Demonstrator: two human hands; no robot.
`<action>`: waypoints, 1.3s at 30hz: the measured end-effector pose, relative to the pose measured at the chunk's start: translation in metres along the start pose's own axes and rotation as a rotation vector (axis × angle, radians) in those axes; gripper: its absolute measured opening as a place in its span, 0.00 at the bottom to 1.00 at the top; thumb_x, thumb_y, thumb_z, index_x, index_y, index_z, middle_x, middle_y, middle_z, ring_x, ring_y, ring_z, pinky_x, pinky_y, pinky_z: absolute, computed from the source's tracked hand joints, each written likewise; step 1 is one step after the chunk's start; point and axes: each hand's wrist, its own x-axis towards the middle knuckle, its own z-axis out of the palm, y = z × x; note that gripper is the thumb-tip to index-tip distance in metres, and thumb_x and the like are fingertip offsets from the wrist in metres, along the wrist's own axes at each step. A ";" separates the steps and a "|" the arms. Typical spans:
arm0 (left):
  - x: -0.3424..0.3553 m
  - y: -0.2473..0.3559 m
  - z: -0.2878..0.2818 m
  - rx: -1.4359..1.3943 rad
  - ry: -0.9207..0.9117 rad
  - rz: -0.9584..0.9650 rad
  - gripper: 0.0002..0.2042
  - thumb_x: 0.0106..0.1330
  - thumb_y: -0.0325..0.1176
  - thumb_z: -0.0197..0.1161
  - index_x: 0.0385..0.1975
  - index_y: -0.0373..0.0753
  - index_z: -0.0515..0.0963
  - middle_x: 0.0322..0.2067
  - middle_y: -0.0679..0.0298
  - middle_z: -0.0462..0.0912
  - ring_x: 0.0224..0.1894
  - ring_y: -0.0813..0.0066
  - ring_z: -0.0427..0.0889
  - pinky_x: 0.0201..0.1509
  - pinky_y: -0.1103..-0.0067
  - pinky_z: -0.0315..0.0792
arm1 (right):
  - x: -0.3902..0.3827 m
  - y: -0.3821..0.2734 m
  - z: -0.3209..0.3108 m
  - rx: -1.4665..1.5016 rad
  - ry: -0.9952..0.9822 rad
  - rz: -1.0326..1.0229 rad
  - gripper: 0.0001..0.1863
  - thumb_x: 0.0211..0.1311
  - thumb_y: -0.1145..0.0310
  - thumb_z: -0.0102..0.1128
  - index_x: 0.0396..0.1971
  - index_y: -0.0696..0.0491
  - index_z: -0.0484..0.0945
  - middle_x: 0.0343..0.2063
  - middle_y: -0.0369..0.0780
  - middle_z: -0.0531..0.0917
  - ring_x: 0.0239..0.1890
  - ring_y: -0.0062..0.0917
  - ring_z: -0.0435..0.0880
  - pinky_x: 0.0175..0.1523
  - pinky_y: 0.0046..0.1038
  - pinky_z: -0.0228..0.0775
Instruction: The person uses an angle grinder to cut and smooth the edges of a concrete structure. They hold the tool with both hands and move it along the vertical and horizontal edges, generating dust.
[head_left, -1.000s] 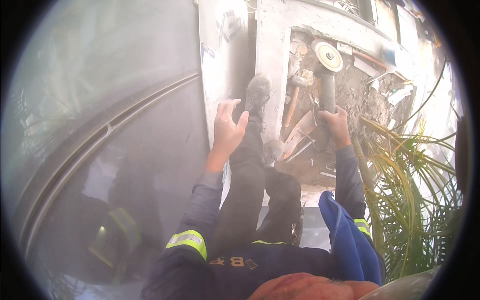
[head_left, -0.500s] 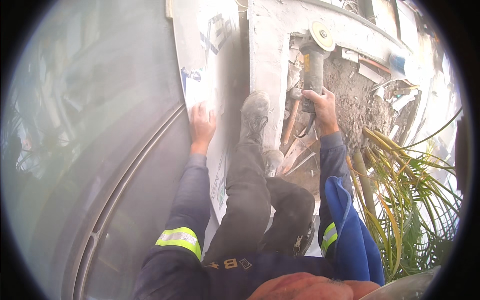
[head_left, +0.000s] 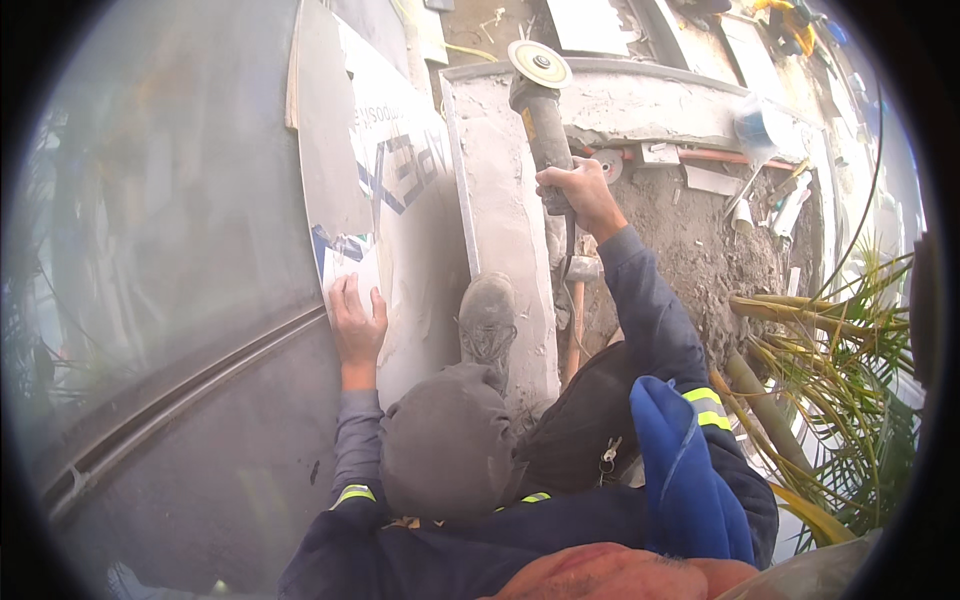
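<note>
My right hand [head_left: 588,195] is closed round the rear body of an angle grinder [head_left: 545,130]. Its pale round disc [head_left: 540,64] points away from me, above the corner of a plastered ledge [head_left: 510,200]; whether it spins I cannot tell. My left hand [head_left: 357,320] lies on the edge of a white panel [head_left: 410,150] with blue print, fingers stretched and thumb apart. My dusty shoe [head_left: 487,310] rests on the ledge, with the bent knee close in front of me. Below the grinder, a hammer [head_left: 577,300] with a wooden handle lies beside the ledge.
A large grey, glassy surface [head_left: 180,220] with a long trim strip [head_left: 190,375] fills the left side. Right of the ledge is a bed of soil [head_left: 690,235] with an orange pipe [head_left: 715,155], a loose disc [head_left: 608,165] and scraps. Long-leaved plants [head_left: 840,400] stand at the right.
My right hand has carried the grinder left, over to the ledge's far corner. My left hand has shifted left and nearer along the panel. The knee has risen toward me, and the view has turned.
</note>
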 end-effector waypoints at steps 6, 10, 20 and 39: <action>-0.003 -0.013 -0.001 0.060 -0.030 0.141 0.21 0.63 0.35 0.68 0.53 0.30 0.76 0.52 0.47 0.76 0.49 0.48 0.83 0.50 0.64 0.80 | -0.054 -0.017 -0.001 0.158 0.111 -0.075 0.12 0.52 0.73 0.71 0.34 0.65 0.83 0.27 0.42 0.85 0.25 0.21 0.83 0.28 0.26 0.77; -0.010 -0.016 0.005 0.054 -0.027 0.167 0.21 0.63 0.37 0.69 0.53 0.32 0.76 0.53 0.50 0.77 0.48 0.51 0.84 0.48 0.64 0.82 | -0.077 -0.017 -0.031 0.033 0.187 -0.161 0.12 0.52 0.73 0.71 0.34 0.65 0.83 0.27 0.42 0.86 0.25 0.20 0.83 0.30 0.24 0.76; -0.004 -0.013 0.008 -0.033 -0.051 0.173 0.19 0.64 0.36 0.68 0.52 0.34 0.78 0.53 0.53 0.77 0.46 0.53 0.85 0.47 0.64 0.81 | -0.136 0.009 -0.082 -0.208 0.225 -0.176 0.16 0.52 0.71 0.70 0.40 0.64 0.82 0.28 0.36 0.84 0.28 0.15 0.81 0.34 0.21 0.74; 0.116 0.083 0.129 -1.288 -0.636 -0.562 0.23 0.76 0.45 0.62 0.60 0.31 0.76 0.52 0.55 0.82 0.49 0.69 0.83 0.53 0.72 0.76 | -0.005 0.045 0.016 -0.084 0.025 0.037 0.18 0.57 0.70 0.71 0.44 0.64 0.80 0.32 0.39 0.86 0.30 0.18 0.84 0.35 0.21 0.78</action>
